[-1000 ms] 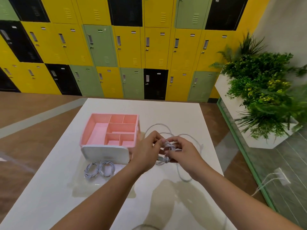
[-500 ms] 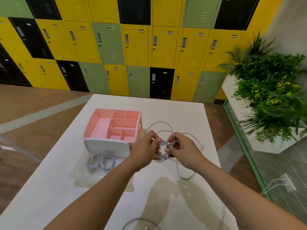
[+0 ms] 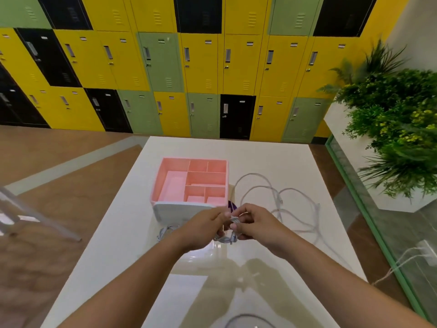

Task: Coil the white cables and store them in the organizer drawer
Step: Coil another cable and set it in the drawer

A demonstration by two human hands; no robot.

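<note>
The coiled cables in front of the organizer are almost wholly covered by the left hand; only the edge of a loop is seen. The white cable pinched between the left hand and the right hand is partly covered by both, so its winding cannot be made out. A purple thing beside the organizer is mostly hidden and cannot be identified. A cable loop is cut off by the bottom edge. The plant is blurred and cropped at the right edge.
</note>
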